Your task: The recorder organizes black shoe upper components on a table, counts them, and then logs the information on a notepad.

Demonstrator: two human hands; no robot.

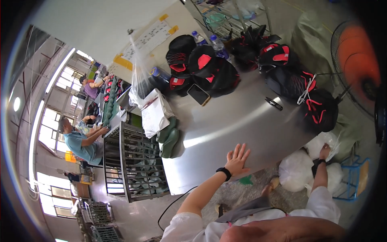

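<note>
My left hand (237, 162) lies flat on the shiny metal table (217, 133) near its front edge, fingers spread and holding nothing. A dark band circles that wrist. Down at the right, beyond the table edge, my right hand (325, 151) is closed on a clear plastic bag (331, 142); its fingertips are partly hidden. White stuffed plastic bags (296, 171) bulge beside it. Black shoe uppers with red trim (320, 108) lie along the table's right edge. Another pile of black-and-red shoe uppers (203, 60) sits at the back.
On the table are a phone (198, 94), a small black tool (274, 103), papers (156, 113) and green shoe lasts (168, 139). Bottles (217, 45) stand behind. A slatted rack cart (143, 161) adjoins the left, a fan (356, 66) and blue stool (354, 179) the right. Co-workers (82, 143) stand far left.
</note>
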